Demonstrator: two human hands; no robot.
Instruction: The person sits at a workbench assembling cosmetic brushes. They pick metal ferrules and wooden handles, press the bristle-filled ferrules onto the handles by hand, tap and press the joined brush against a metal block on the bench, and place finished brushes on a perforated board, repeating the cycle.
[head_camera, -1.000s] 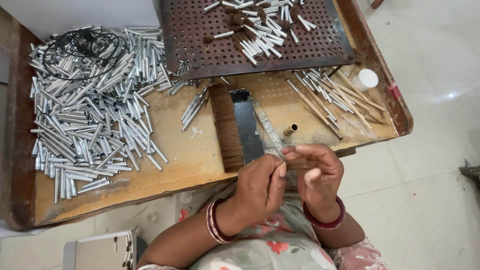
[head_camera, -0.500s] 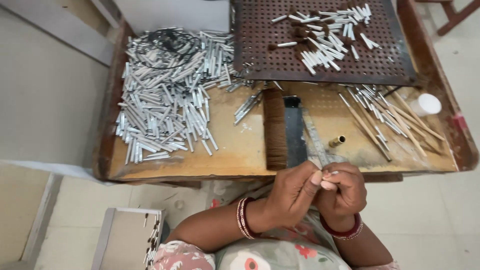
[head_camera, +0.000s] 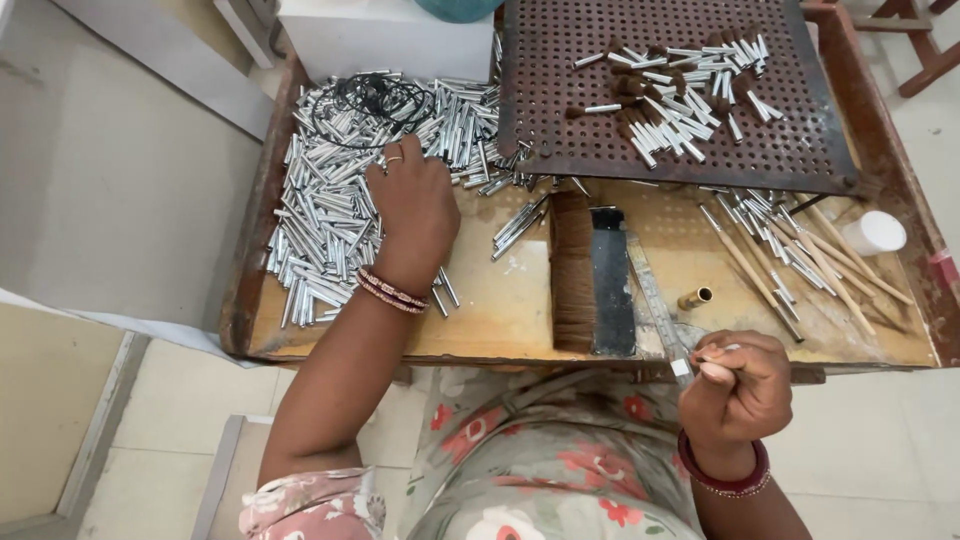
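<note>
your left hand (head_camera: 415, 205) lies fingers-down on the pile of silver tubes (head_camera: 330, 210), left of the black block (head_camera: 611, 280). right of the block, your right hand (head_camera: 735, 385) pinches a small tube (head_camera: 712, 352).

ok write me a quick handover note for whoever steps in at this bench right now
Left hand: palm down on the pile of silver metal tubes at the left of the wooden tray; whether it grips one cannot be told.
Right hand: at the tray's near edge, fingers pinched on a small thin piece, too small to identify.
Done: finished tubes with brown bristle tips lie on the perforated metal plate.
Left: most of the tube pile; wooden sticks at the right; a strip of brown bristles at centre.
</note>
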